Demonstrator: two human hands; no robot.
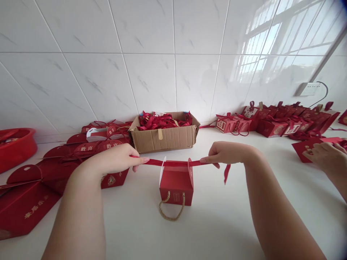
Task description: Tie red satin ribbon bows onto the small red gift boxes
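A small red gift box [176,186] stands on the white countertop between my hands, its two side flaps raised. A twisted rope handle [173,218] hangs from its front. Stretched level across the top of the box is a red ribbon [154,162]. My left hand [126,159] pinches the ribbon on the left of the box. On the other side my right hand [223,153] pinches it too, and a loose end dangles below that hand. Whether the ribbon passes through slots in the flaps, I cannot make out.
A cardboard box [165,140] full of red ribbons stands against the tiled wall. Red gift boxes [40,202] crowd the left; several more [273,126] line the right back. Another person's hand [324,155] works at the right edge. A red basin [20,151] sits far left.
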